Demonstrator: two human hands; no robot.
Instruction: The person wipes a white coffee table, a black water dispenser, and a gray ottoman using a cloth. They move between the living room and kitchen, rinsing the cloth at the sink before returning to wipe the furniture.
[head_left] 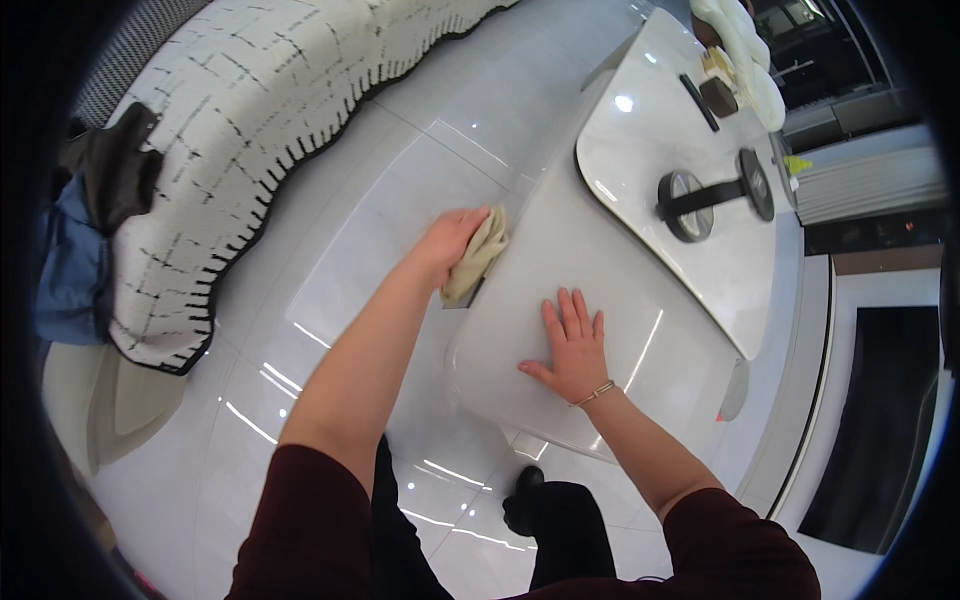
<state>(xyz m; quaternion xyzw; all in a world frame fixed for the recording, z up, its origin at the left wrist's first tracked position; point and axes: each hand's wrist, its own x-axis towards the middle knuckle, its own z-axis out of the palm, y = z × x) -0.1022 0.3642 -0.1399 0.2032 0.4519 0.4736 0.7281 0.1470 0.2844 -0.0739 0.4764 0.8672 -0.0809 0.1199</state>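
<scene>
The person stands at the near end of a low, glossy white table with rounded corners (520, 330), wearing dark red sleeves, dark trousers and dark shoes on a polished white tiled floor (400, 200). The right hand (575, 350) lies flat on the lower tabletop, palm down, fingers spread and released, holding nothing; a thin bracelet circles its wrist. The left hand (450, 240) reaches further forward to the left edge of the same tabletop and is closed around a crumpled beige cloth (478, 258), which is pressed against the table edge. Beyond the hands, a second, higher white top (640, 140) overlaps the lower one. On it rests a black object made of two round discs joined by a bar (712, 192), and further back a slim black bar-shaped item (698, 101) and a small brown box (718, 95). To the left, well apart from the table, stands a curved white sofa with a black grid pattern (260, 110), with dark and blue garments (95, 220) draped over its left end.
</scene>
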